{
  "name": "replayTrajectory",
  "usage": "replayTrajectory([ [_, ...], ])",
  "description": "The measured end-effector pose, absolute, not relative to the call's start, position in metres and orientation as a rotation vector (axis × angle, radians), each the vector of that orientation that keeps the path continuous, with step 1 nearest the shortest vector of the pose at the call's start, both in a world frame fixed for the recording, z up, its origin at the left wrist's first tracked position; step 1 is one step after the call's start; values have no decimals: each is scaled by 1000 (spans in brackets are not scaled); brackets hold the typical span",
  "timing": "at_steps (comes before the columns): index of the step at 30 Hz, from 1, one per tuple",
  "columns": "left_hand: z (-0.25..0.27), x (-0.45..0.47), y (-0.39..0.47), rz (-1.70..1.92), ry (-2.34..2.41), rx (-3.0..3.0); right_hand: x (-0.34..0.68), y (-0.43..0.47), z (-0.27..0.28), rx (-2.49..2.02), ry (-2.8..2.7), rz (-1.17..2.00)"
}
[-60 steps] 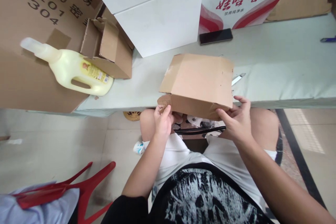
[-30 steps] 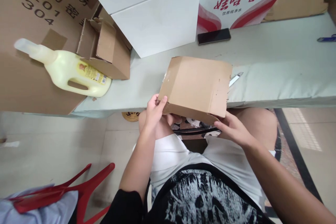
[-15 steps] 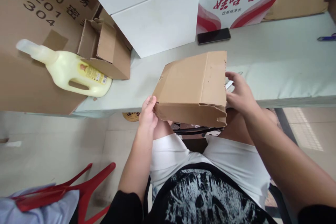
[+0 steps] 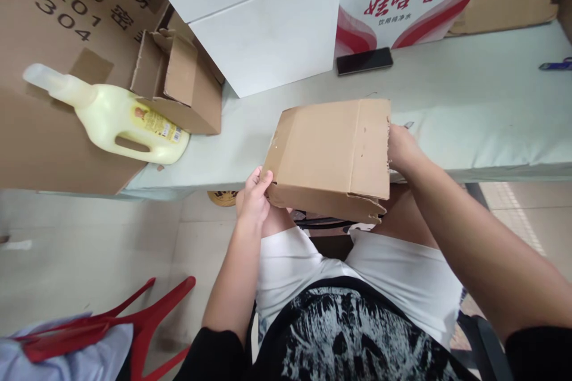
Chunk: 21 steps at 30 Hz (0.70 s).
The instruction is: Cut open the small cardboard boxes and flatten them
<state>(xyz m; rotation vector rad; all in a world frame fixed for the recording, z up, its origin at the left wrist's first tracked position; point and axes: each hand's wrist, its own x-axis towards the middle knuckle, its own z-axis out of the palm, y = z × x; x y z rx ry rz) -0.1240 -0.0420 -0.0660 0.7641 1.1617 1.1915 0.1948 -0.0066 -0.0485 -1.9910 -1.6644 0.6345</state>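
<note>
In the head view, the cardboard box [image 4: 319,149] is at the near edge of the cloth-covered table [image 4: 473,113], partly out over the person's lap. Its broad brown face is turned up, its right edge is ragged, and a loose flap shows at the near right corner; the inside is out of sight, so its contents cannot be told. At the left, a small open box [image 4: 190,83] has its flaps raised, and little of its inside can be seen. In front of it is a pale yellow bottle [image 4: 129,122] with a whitish cap; how full it is cannot be told. Behind both is a large printed carton [image 4: 58,125]. A plain white box [image 4: 268,41] and a red-and-white carton [image 4: 402,3] line the back, with a black phone [image 4: 364,62] just before the latter.

The left hand [image 4: 254,196] grips the cardboard box at its near left corner, thumb on the outside and the other fingers curled behind. The right hand [image 4: 401,146] is at the box's right end, forearm slanting in from the lower right; its fingers are hidden, so whether they are spread or closed cannot be told.
</note>
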Motion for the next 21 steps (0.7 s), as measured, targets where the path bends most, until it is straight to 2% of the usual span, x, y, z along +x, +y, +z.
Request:
replayTrajectory([
  [4,-66,-123,-45,1189,1183,750,195,-12,-45,-2027,-1581,645],
  [10,-64,-121,-49,1110,1282,779,199,-5,-46,-2092,-1170,852],
  [15,-71,-116,-47,953,1483,958,208,-6,-60,-1944,-907,754],
  [21,-79,-110,-38,558,1939,1559,196,-44,-55,-1880,-1144,743],
])
